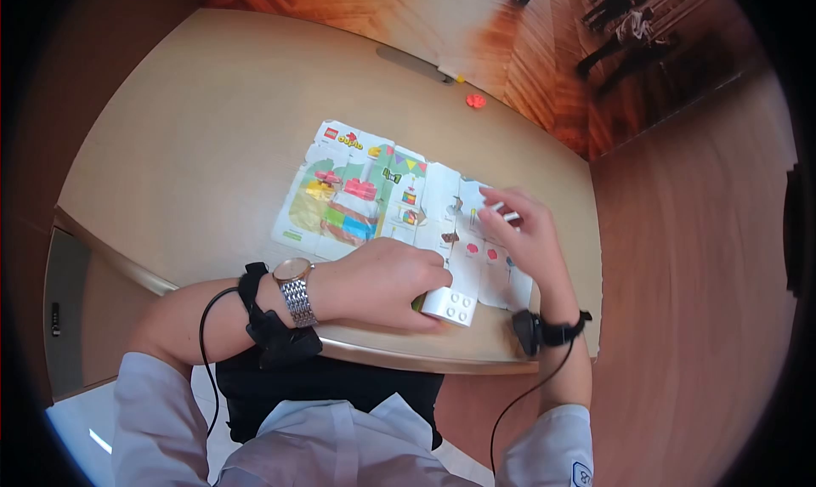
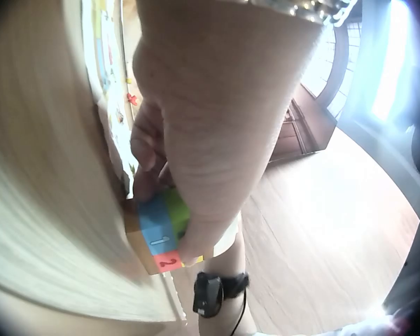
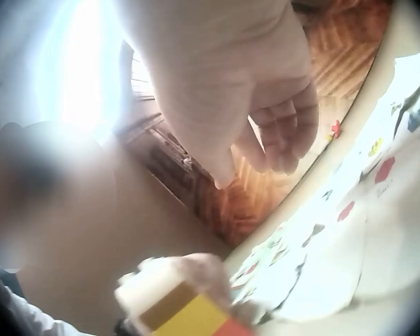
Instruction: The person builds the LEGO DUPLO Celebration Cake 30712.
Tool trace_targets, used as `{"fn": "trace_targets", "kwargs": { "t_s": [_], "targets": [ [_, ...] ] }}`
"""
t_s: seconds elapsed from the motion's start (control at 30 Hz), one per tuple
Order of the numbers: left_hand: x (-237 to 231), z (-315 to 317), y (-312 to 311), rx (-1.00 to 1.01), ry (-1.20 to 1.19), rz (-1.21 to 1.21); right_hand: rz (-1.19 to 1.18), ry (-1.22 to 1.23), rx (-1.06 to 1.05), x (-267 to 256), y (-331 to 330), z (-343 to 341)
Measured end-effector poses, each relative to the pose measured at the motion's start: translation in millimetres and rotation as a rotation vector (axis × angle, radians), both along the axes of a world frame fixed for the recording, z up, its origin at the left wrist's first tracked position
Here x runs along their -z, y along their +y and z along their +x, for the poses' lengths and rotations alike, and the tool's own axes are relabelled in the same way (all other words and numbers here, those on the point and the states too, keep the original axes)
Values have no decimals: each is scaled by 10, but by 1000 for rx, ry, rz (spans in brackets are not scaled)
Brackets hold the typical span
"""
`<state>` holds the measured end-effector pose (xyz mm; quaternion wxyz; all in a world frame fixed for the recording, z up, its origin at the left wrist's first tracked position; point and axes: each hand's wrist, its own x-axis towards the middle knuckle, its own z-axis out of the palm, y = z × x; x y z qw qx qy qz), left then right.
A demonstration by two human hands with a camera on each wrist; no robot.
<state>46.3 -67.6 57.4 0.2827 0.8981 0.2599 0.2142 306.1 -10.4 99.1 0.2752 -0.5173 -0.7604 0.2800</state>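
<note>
My left hand (image 1: pixel 382 279) grips a stack of toy building bricks (image 2: pixel 157 227) near the table's front edge. A white studded brick (image 1: pixel 449 306) forms one end of the stack, its studs facing up in the head view. Brown and yellow layers (image 3: pixel 196 315) show behind the white one in the right wrist view. The left wrist view shows blue, green and pink faces, with numerals on the blue and pink. My right hand (image 1: pixel 531 232) is raised over the right part of the sheet, fingers bent around a small white stick-like piece (image 1: pixel 511 217), partly hidden by them.
A creased, printed Duplo sheet (image 1: pixel 310 206) lies unfolded on the wooden table (image 1: pixel 187 138). Toward the far edge sit a red flower-like piece (image 1: pixel 475 101) and a small yellow piece (image 1: pixel 461 78). A picture-covered panel (image 1: pixel 476 28) stands behind the table.
</note>
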Motion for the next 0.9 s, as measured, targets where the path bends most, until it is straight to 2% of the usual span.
{"fn": "trace_targets", "kwargs": {
  "t_s": [0.1,0.13,0.2,0.23,0.3,0.33,0.4,0.43,0.5,0.63,0.73,0.8,0.83,0.9],
  "targets": [
    [13,-17,22,4,-14,-3,136,-124,39,381,671,34],
    [17,-22,33,8,-17,-6,140,-123,32,426,864,7],
    [28,-33,51,6,-10,2,46,-212,186,495,1231,-60],
    [37,-31,52,14,-19,-7,48,-212,178,559,1425,-73],
    [49,-31,57,14,-23,-15,322,-286,221,734,1818,-77],
    [53,-33,62,21,-23,-24,323,-279,213,872,2027,-80],
    [61,-16,71,39,-21,-46,741,-379,241,1121,2377,-51],
    [62,-8,76,56,-26,-62,734,-377,240,1130,2454,-19],
    [16,-25,117,90,-23,-93,542,-547,149,1162,2510,117],
    [28,-28,130,94,-16,-50,390,-532,195,828,2272,-83],
    [60,-43,106,48,4,-4,357,-488,163,695,2140,-173],
    [63,-43,108,42,2,2,182,-407,148,434,1846,-195],
    [66,-38,108,34,6,11,178,-408,155,350,1699,-166],
    [53,-41,96,24,7,13,261,-174,133,189,1375,-123]
  ]
}}
